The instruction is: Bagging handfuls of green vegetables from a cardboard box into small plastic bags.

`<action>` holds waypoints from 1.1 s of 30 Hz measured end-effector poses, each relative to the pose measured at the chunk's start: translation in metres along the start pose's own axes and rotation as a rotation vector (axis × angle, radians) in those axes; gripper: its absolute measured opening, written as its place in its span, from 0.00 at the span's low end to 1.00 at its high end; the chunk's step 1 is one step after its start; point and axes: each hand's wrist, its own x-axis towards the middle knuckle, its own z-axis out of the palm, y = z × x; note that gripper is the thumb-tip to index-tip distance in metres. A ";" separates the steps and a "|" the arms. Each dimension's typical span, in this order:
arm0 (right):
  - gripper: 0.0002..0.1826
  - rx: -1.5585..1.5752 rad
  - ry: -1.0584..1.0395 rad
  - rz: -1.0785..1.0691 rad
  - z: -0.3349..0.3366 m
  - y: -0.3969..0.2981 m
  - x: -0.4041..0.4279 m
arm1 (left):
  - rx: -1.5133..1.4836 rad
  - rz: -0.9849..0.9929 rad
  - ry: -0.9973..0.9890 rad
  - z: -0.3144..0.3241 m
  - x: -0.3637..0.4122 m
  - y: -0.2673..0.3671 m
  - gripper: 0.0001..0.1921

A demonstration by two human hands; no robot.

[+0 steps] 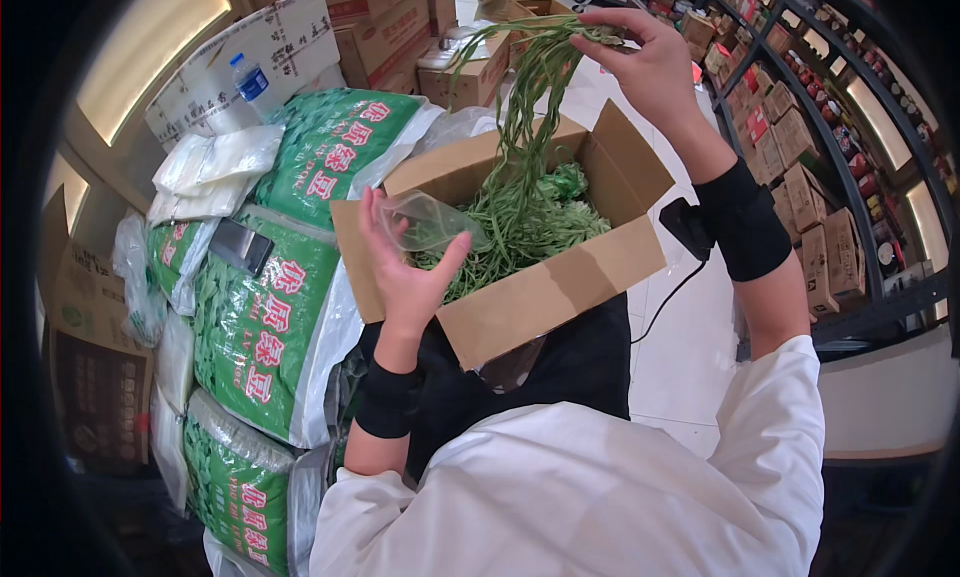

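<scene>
My right hand [637, 56] is raised above the far right of an open cardboard box [555, 292], its fingers pinching one end of a bunch of long green plant strands [529, 104]. The strands hang down onto a tangled heap of the same greens [502, 232] inside the box. My left hand [412, 266] is at the box's left side, thumb and fingers spread inside the mouth of a clear plastic bag [431, 221]. The bag looks empty and is held over the left part of the greens. A green-printed wrapped bundle [566, 179] lies at the back of the heap.
Stacked green-and-white sacks [262, 329] lie at the left, bearing a smartphone [241, 247], flat clear plastic bags [217, 161] and a water bottle [249, 77]. Cardboard cartons [386, 33] stand behind. Shelving [817, 112] with goods lines the right; a black cable [667, 307] hangs beside the box.
</scene>
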 end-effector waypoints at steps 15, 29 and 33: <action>0.12 0.185 -0.303 0.028 0.009 0.039 -0.019 | 0.185 0.194 -0.488 0.132 -0.012 0.038 0.42; 0.12 0.181 -0.455 -0.237 -0.014 0.035 0.000 | 0.388 -0.120 -0.444 0.246 0.019 -0.024 0.53; 0.12 0.200 -0.393 -0.305 -0.007 0.041 0.000 | 0.370 0.155 -0.468 0.254 0.025 -0.072 0.55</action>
